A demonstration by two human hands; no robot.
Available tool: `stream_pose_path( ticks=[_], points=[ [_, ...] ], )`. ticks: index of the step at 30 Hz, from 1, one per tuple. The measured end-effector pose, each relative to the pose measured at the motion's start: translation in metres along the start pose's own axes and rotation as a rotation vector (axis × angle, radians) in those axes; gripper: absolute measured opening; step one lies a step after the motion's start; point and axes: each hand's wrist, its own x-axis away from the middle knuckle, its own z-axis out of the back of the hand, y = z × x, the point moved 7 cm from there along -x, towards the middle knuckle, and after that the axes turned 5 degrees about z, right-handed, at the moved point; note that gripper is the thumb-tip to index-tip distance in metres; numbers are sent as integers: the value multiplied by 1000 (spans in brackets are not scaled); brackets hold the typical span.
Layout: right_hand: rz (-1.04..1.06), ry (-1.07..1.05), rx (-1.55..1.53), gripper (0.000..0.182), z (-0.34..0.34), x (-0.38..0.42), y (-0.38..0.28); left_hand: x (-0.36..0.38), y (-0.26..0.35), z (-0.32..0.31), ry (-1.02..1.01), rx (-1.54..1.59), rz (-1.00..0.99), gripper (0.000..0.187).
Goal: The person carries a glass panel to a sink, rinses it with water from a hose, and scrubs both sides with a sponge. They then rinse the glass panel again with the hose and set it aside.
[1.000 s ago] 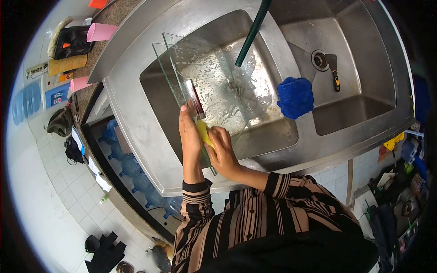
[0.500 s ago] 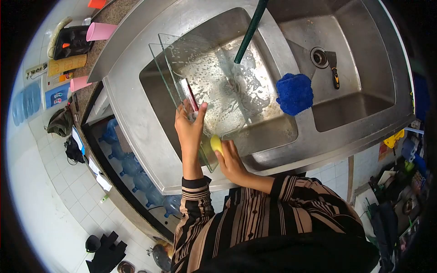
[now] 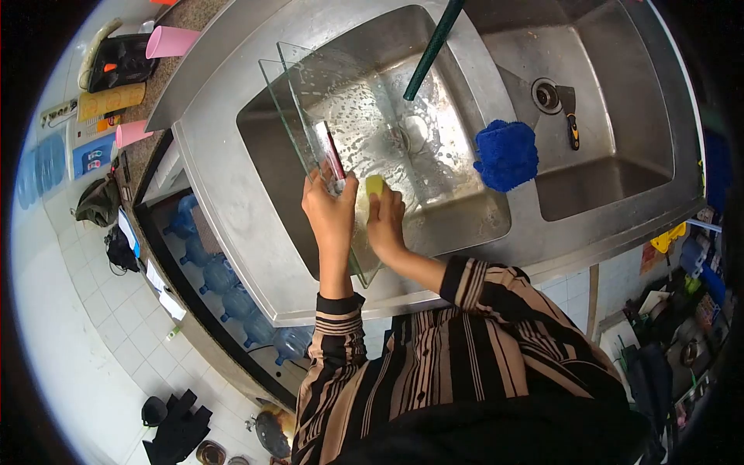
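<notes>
My left hand [image 3: 329,213] is closed on the near-left side of a clear glass piece [image 3: 291,124], which is tilted over the left sink basin. Two long parallel edges show on it, and soap suds and drops speckle its face. Just beyond my left fingertips is a narrow red-and-white strip [image 3: 332,151] on the glass. My right hand [image 3: 386,225] grips a yellow sponge [image 3: 374,185] against the wet glass, a little to the right of my left thumb. Through the glass appears the metal floor of the left basin [image 3: 457,167].
A blue microfiber cloth [image 3: 506,155] lies on the divider between the basins. In the right basin, a scraper [image 3: 572,124] rests by the drain [image 3: 545,94]. A dark green hose [image 3: 434,50] hangs over the left basin. Pink cups [image 3: 170,42] stand on the counter at left.
My right hand has moved the sponge up and away from my body along the glass. My left hand keeps its grip, while the glass has shifted slightly.
</notes>
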Motion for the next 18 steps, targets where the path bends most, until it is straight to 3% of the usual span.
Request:
stream_pose_path(
  ticks=[2,4,7,9,12,14,17,18],
  points=[
    [87,-79,-104,32,21,24,-38,0,-2,-3,-36,-2,62,35],
    [224,-224,-279,34,37,56,-65,0,1,-1,15,-19,-1,33],
    [156,-211,-347,28,27,74,-30,-1,0,-1,17,-13,-4,33],
    [-142,-116,-39,22,5,50,36,0,0,0,7,-19,-2,33],
    [-316,-122,85,28,-15,-11,62,1,5,-3,2,2,10,33],
    [-15,-76,43,30,-7,-22,14,2,5,-6,-5,-26,13,32],
    [161,-103,-159,39,26,13,-44,2,7,-8,-37,62,21,32],
    [162,-104,-152,39,25,16,-35,2,9,-7,-37,68,24,32]
  ],
)
